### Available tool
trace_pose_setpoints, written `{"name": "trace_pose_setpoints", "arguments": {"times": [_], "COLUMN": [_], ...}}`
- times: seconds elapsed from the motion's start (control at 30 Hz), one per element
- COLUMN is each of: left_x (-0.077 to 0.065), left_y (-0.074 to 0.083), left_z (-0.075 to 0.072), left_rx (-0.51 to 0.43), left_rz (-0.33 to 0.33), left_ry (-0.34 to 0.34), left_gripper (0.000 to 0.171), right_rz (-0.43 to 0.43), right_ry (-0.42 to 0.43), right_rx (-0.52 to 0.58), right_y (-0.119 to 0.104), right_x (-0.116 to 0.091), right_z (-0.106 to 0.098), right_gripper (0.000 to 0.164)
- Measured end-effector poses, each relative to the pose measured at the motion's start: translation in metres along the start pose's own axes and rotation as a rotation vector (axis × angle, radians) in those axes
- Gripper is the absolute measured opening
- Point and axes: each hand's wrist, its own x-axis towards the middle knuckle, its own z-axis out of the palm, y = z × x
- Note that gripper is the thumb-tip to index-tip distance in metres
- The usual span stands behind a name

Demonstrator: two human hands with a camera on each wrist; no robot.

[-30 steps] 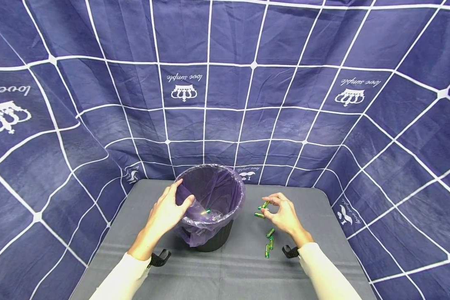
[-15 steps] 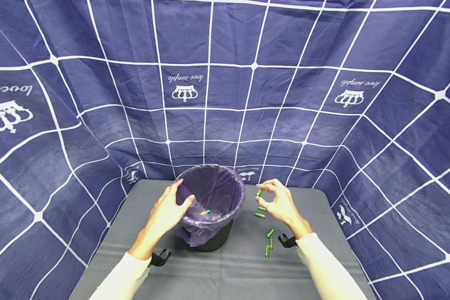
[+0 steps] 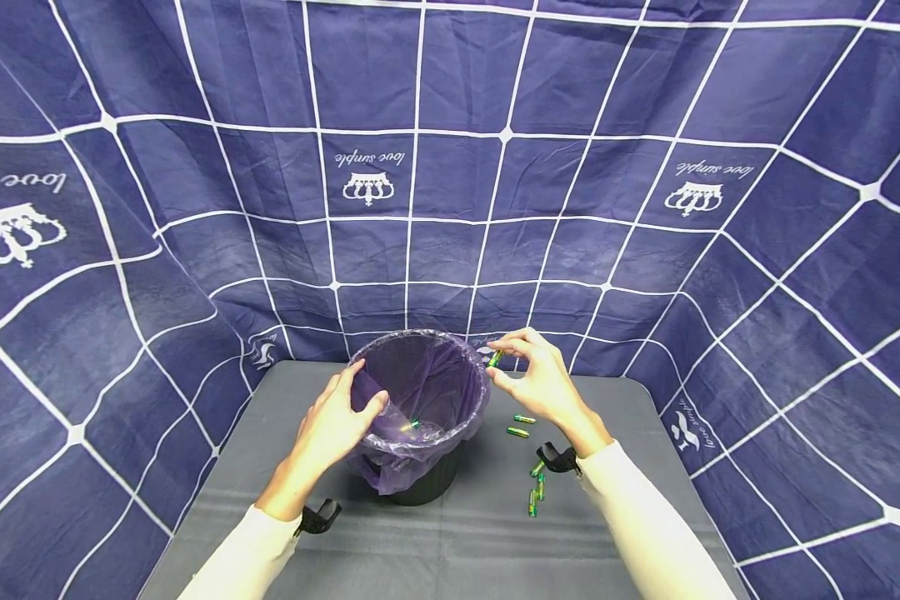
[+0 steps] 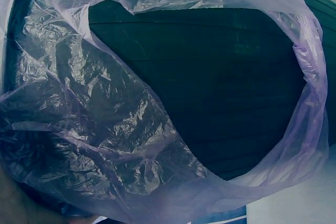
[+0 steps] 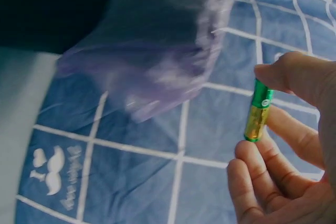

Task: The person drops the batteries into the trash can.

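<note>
A black bin (image 3: 427,483) with a translucent purple liner (image 3: 390,479) stands on the grey table. My left hand (image 3: 335,425) rests at the liner's left rim, its thumb and fingers spread apart; in the left wrist view only a blurred bit of this hand (image 4: 31,205) shows. To the right of the bin, my right hand (image 3: 542,379) pinches a green and gold battery (image 5: 258,111) between thumb and fingers, above table height near the rim. Inside the liner, a battery (image 3: 414,424) can be made out near the bottom.
Two batteries lie side by side right of the bin, the front one (image 3: 518,432) closer to me. Several more, including a lower battery (image 3: 533,503), lie nearer the front, one partly behind the black wrist mount (image 3: 557,457). A blue gridded cloth (image 3: 450,250) encloses the table (image 3: 420,558).
My right hand has lifted a battery from the table and carried it leftward, up to the bin's right side. My left hand and the bin have stayed put.
</note>
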Motion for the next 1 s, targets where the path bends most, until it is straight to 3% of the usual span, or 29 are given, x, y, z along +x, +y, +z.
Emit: {"name": "trace_pose_setpoints", "arguments": {"times": [0.4,0.83,1.0], "left_x": [0.001,0.001,0.001], "left_y": [-0.002,-0.003,-0.002], "left_z": [0.000,0.002,0.001], "left_rx": [-0.004,-0.006,-0.007], "left_rz": [0.011,0.019,0.023], "left_ry": [0.008,0.008,0.010], "left_gripper": [0.083,0.083,0.083], "right_rz": [-0.056,-0.036,-0.040], "right_ry": [-0.102,-0.143,-0.142], "right_rx": [0.068,0.107,0.061], "right_y": [-0.041,-0.051,-0.051], "right_x": [0.036,0.044,0.044], "right_z": [0.006,0.015,0.015], "right_gripper": [0.036,0.037,0.043]}}
